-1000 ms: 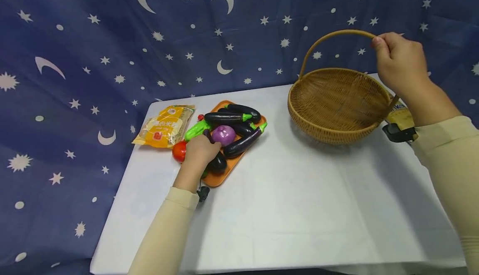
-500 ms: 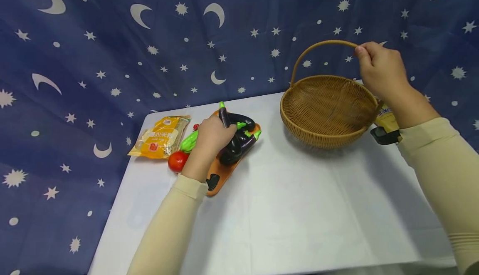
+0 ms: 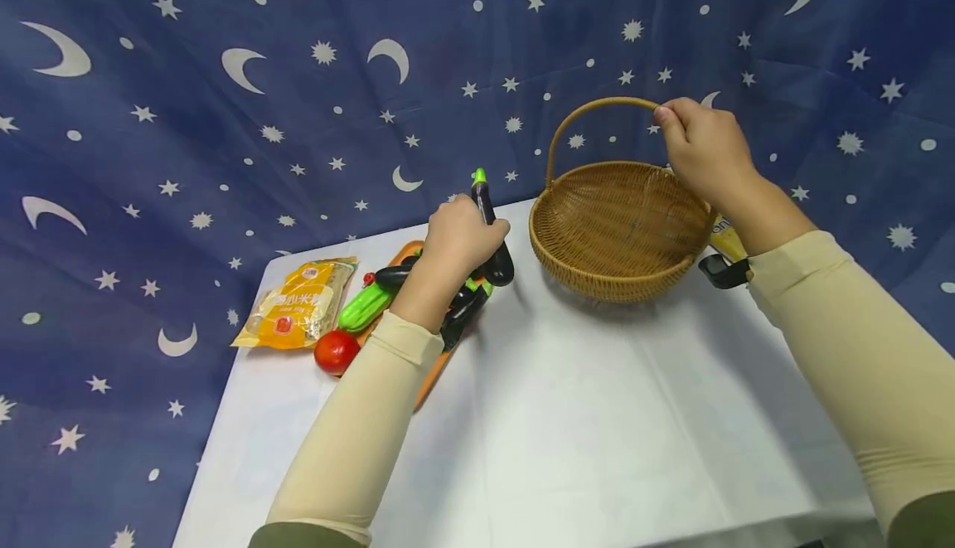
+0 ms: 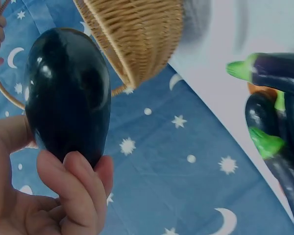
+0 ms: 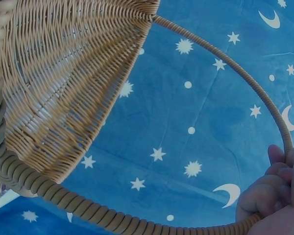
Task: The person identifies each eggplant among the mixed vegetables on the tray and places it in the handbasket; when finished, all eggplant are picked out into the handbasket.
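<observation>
My left hand (image 3: 464, 237) grips a dark purple eggplant (image 4: 68, 95) with a green stem end, raised between the orange tray (image 3: 431, 382) and the basket. In the left wrist view, thumb and fingers wrap its lower part. My right hand (image 3: 705, 146) grips the arched handle (image 5: 225, 58) of a brown wicker basket (image 3: 608, 274). The basket is tilted toward me and its inside shows bare weave. More eggplants (image 3: 466, 306) lie on the tray, partly hidden behind my left forearm. A green ridged vegetable (image 3: 364, 307) and a red tomato (image 3: 336, 352) lie at the tray's left side.
A yellow-orange food packet (image 3: 298, 303) lies on the left of the white table (image 3: 582, 424). Another yellow packet (image 3: 727, 241) stands behind my right wrist. A blue curtain (image 3: 298, 117) with moons and stars hangs behind the table.
My left hand has lifted the eggplant off the tray and carried it rightward toward the basket. My right hand keeps its grip on the handle. The head view has shifted to the right.
</observation>
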A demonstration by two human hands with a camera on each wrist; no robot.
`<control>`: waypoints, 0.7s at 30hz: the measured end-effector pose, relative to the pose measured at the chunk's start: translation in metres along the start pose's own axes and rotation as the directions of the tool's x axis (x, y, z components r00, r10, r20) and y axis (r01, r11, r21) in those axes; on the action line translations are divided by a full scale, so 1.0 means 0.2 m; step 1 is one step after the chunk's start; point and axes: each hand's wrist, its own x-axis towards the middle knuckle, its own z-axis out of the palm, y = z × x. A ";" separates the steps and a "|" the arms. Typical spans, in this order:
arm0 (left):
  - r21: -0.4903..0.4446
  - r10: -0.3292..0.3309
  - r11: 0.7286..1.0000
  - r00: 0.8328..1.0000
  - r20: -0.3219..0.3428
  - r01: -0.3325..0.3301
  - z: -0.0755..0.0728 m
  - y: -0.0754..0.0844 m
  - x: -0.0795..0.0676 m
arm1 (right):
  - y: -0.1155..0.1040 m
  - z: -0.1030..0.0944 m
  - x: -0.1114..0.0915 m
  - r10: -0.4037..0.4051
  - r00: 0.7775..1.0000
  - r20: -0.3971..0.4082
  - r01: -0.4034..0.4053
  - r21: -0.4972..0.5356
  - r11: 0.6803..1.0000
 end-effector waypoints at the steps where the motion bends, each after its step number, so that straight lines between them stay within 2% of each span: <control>1: 0.004 0.007 1.000 1.000 -0.003 -0.007 0.00 0.02 0.01 | 0.00 0.00 0.00 0.000 1.000 0.001 0.000 0.000 1.000; 13: -0.015 0.066 0.998 0.997 0.038 -0.065 0.05 0.28 0.11 | 0.02 0.00 0.00 -0.024 1.000 -0.008 0.025 0.023 0.999; 21: -0.010 0.152 0.988 0.987 0.060 -0.151 0.13 0.45 0.18 | 0.02 0.00 0.01 -0.031 0.999 -0.010 0.031 0.015 0.999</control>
